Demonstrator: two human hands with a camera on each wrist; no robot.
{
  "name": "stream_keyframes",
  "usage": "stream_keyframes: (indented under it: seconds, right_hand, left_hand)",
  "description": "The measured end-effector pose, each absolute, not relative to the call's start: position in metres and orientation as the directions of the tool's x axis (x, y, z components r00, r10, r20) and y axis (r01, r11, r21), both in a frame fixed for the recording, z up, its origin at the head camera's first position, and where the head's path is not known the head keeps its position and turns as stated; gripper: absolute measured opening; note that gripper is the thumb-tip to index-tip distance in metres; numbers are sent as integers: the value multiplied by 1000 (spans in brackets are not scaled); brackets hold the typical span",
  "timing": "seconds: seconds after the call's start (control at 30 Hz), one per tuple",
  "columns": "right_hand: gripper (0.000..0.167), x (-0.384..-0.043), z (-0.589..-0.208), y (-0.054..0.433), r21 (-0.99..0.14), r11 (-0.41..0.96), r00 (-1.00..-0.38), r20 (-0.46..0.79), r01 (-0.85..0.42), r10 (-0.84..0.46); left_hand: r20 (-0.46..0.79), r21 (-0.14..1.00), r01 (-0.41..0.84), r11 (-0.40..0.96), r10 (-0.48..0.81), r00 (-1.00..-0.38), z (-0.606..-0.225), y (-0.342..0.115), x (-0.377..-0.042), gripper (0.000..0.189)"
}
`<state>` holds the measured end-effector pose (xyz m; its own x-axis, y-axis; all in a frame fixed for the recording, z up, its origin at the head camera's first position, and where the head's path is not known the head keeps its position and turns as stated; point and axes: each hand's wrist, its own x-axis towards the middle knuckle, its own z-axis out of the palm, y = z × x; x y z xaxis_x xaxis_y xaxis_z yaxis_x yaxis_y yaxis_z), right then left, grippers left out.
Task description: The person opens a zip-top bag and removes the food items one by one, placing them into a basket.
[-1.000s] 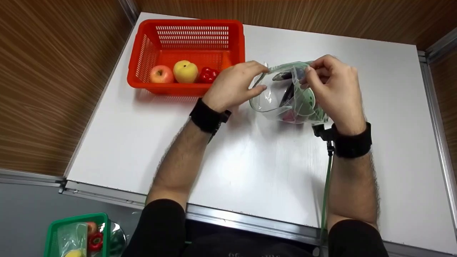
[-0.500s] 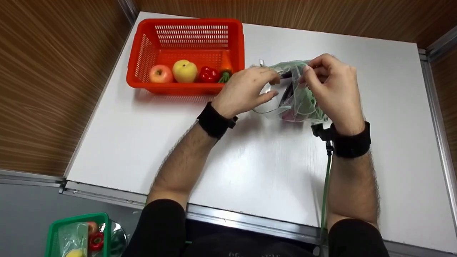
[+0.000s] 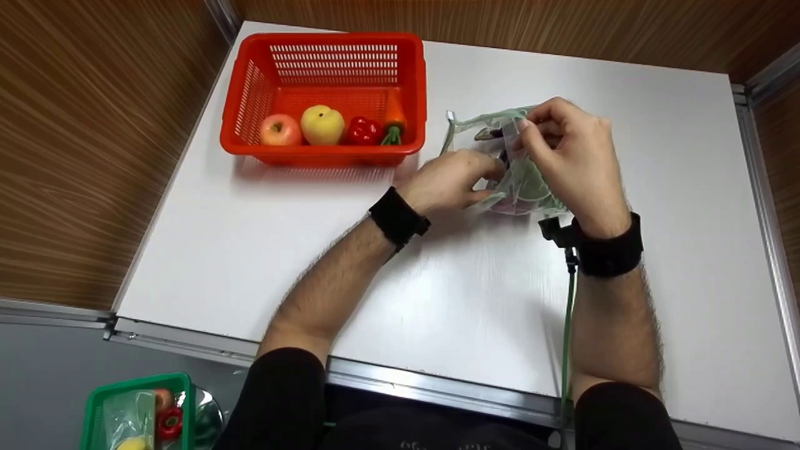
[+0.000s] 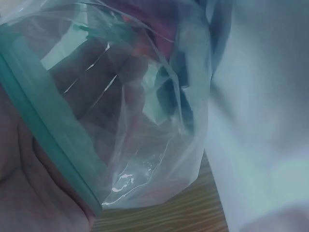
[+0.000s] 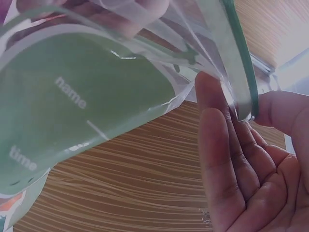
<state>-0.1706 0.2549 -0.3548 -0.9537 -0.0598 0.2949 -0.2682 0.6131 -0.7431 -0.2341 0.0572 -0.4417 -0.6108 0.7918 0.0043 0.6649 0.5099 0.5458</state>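
Left hand (image 3: 455, 180) has been moved toward 4 o'clock into clear bag (image 3: 532, 185), fingers loosely extended; rim pinched by right hand (image 3: 580, 156). Red basket (image 3: 319, 156) seen at bag's 10 o'clock.

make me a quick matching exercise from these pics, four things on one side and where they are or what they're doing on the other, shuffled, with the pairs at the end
1. carrot
2. left hand
3. green basket
4. right hand

A. fingers inside the clear bag
B. pinching the bag's edge
C. in the red basket
D. off the table, at the head view's lower left

Pairs: 1-C, 2-A, 3-D, 4-B
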Motion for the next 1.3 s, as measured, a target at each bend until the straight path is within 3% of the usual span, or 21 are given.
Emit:
stream_keyframes:
  seconds: [0.23, 0.47, 0.7, 0.87, 1.3]
  right_hand:
    - [21, -172, -354, 252, -736, 623, -956, 284, -264, -70]
    - [22, -172, -355, 252, -737, 621, -958, 274, -266, -85]
    - [18, -172, -355, 255, -750, 608, -959, 276, -260, -69]
    - [16, -172, -354, 257, -762, 592, -958, 276, -264, -72]
    - [18, -171, -349, 263, -772, 592, -962, 273, -233, -22]
  left_hand:
    - [-16, 595, 655, 466, 821, -570, -446, 60, -231, 33]
    - [-37, 579, 658, 482, 821, -569, -445, 59, -230, 37]
    - [-90, 541, 636, 550, 790, -606, -446, 60, -226, 29]
    - [-58, 503, 639, 582, 760, -647, -455, 64, -223, 18]
    - [27, 373, 690, 621, 736, -676, -440, 56, -225, 24]
